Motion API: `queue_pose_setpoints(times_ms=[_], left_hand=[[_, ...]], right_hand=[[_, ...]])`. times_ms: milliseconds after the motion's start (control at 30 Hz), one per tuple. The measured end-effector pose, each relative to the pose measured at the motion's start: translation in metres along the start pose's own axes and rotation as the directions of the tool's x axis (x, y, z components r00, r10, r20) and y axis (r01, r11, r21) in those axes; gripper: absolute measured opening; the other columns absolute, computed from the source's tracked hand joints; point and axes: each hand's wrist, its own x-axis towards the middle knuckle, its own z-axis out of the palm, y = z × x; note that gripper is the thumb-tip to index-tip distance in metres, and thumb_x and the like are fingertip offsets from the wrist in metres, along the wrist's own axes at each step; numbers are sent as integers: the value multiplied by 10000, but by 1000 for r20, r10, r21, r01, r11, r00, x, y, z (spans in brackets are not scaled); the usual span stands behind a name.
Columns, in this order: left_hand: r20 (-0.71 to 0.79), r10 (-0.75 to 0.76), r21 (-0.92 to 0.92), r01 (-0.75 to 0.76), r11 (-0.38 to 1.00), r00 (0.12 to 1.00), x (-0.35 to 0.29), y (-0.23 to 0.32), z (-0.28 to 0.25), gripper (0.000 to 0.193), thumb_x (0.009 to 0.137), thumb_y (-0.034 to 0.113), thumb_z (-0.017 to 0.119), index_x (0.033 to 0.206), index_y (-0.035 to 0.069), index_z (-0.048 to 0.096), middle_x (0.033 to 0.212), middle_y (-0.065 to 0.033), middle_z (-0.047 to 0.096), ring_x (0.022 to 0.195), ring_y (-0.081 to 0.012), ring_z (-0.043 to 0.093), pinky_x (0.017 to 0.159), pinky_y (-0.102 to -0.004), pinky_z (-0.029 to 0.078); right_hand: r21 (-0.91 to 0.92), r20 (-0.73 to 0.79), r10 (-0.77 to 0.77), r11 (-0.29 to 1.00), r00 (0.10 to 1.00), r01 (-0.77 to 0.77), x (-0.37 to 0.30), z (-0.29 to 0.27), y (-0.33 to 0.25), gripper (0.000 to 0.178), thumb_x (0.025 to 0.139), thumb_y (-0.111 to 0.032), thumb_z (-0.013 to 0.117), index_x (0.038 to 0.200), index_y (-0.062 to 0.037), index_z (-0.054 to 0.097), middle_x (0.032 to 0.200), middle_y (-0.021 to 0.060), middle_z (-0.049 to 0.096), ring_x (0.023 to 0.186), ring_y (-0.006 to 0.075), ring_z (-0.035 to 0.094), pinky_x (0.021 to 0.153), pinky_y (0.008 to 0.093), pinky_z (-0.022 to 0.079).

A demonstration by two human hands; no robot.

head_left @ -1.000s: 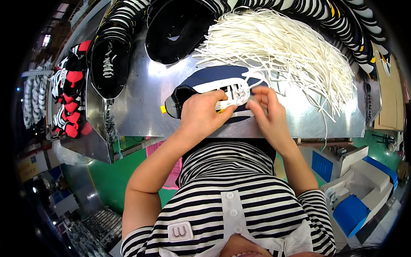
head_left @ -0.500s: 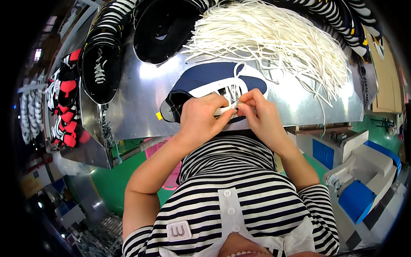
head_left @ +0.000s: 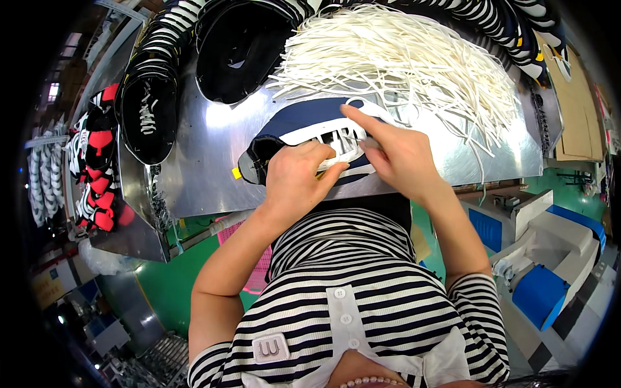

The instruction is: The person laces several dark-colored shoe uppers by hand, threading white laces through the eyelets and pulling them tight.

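A navy and white shoe upper lies on its side on the metal table before me. A white shoelace is partly threaded across its opening, with a loop standing at the far edge. My left hand is closed on the near white edge of the upper, thumb against bent fingers. Over the right end of the upper is my right hand. Its index finger stretches to the far edge beside the lace loop, with the thumb apart from it. The remaining right fingers are partly hidden.
A big pile of white shoelaces covers the back of the metal table. Rows of nested black and white shoe uppers stand at left and along the back. Red, black and white uppers hang at far left. Cardboard leans at right.
My right hand has left the pinch beside my left fingers and moved farther out, its index finger now stretched to the lace loop. The left hand keeps its hold on the near edge.
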Motion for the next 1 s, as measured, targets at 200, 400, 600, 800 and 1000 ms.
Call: queue_pose_setpoints(times_ms=[200,400,600,800,1000], left_hand=[[-104,-36,28,39,999,994,-3,-5,-4,228,781,224,778,827,22,683,760,-114,659,681,-300,638,620,-376,489],[-224,0,16,4,1000,975,7,-22,-8,197,818,206,733,882,29,673,759,-122,628,699,-310,619,604,-396,472],[-106,94,-3,-95,995,990,8,9,-22,138,815,89,713,918,16,658,756,-127,599,673,-317,609,588,-390,459],[-160,165,143,-143,979,973,11,8,-45,114,808,115,703,890,61,645,750,-83,570,676,-283,600,578,-385,463],[1,56,42,-56,998,998,4,-23,-24,152,849,165,682,939,43,678,812,-112,628,780,-317,615,685,-398,478]], right_hand=[[-274,304,127,961,944,-41,12,-15,-9,109,827,-90,625,928,-98,584,739,97,657,679,308,648,611,415,499],[167,420,164,953,892,-254,-63,-22,-34,224,867,-184,695,1077,-109,720,718,108,677,550,215,599,586,312,486],[610,242,477,602,845,-515,-14,24,-8,251,891,-215,707,996,13,696,786,26,653,686,63,543,631,239,455],[489,592,199,681,781,-544,-46,28,-31,208,898,-214,692,952,-14,671,713,22,589,637,78,494,603,268,433],[590,153,260,750,953,-299,-35,30,-20,148,890,-105,686,1012,-25,663,735,33,559,611,98,487,566,243,404]])
